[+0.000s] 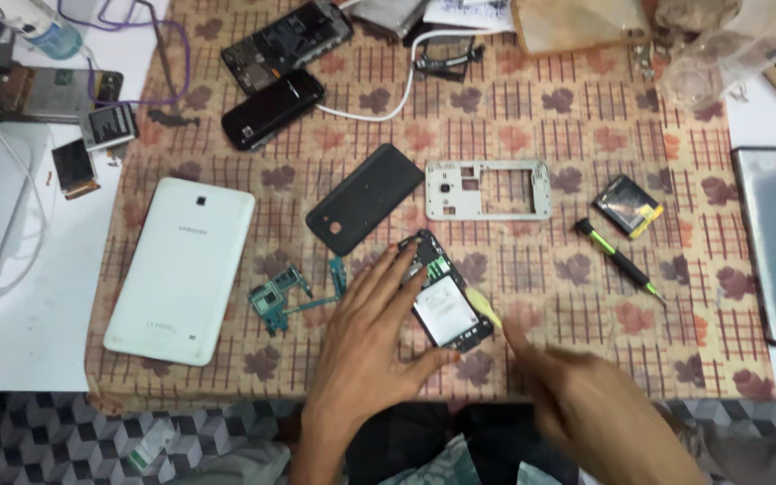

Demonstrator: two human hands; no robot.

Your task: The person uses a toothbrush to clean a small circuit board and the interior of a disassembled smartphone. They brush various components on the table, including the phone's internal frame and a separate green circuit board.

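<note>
patterned brown cloth (586,117) with leaf prints covers the worktable, and it is crowded with phone parts. an opened phone (446,301), its back off and its inner metal plate showing, lies near the front edge, tilted. the left hand (365,346) rests on it: the fingers (388,278) are spread fairly wide, the fingertips touching the phone's upper left corner, the thumb stretched out along its lower side, so the hand steadies the phone rather than clamps it. the right hand (586,404) is blurred; it seems to be closed on a yellow pry tool (487,310) whose tip sits at the phone's right edge, but i cannot tell just how the fingers lie around it.

judging from this, the main risk is the tool slipping. the phone is only pressed down by open fingers on soft cloth, so a hard push could skid it, or drive the tip into the exposed board. just beside the left wrist lies a green circuit board (280,301) with a thin flex strip; a sliding hand could catch and bend it. a black back cover (365,198) and a white frame (487,189) lie just behind the phone. a screwdriver (617,260) with a green collar lies well to the right, and a white tablet (181,269) face down to the left.
</note>
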